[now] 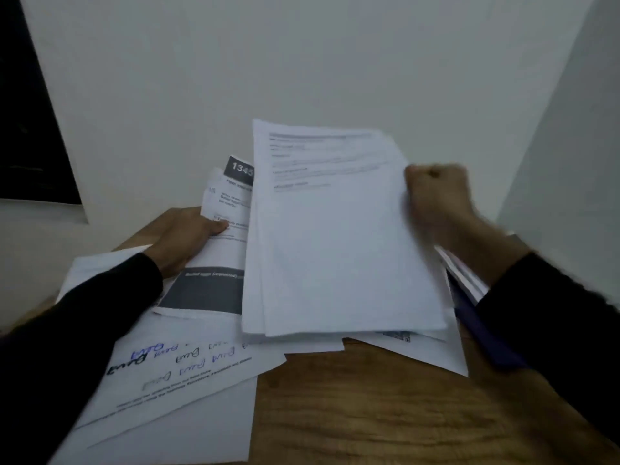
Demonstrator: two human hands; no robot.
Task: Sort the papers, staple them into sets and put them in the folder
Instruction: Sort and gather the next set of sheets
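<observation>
My right hand (436, 199) grips the right edge of a thick stack of white printed papers (335, 236) and holds it up over the desk. My left hand (188, 239) holds a sheet with dark grey bands and the number 1345 (218, 263), thumb on top of it. Loose sheets lie below, one with handwritten scribbles (174, 370). A dark blue folder (483, 333) shows under my right forearm, mostly hidden. No stapler is in view.
The wooden desk (385, 414) is bare wood at the front right. More white sheets (426, 354) stick out from under the held stack. A white wall stands close behind, with a dark panel (30, 129) at the far left.
</observation>
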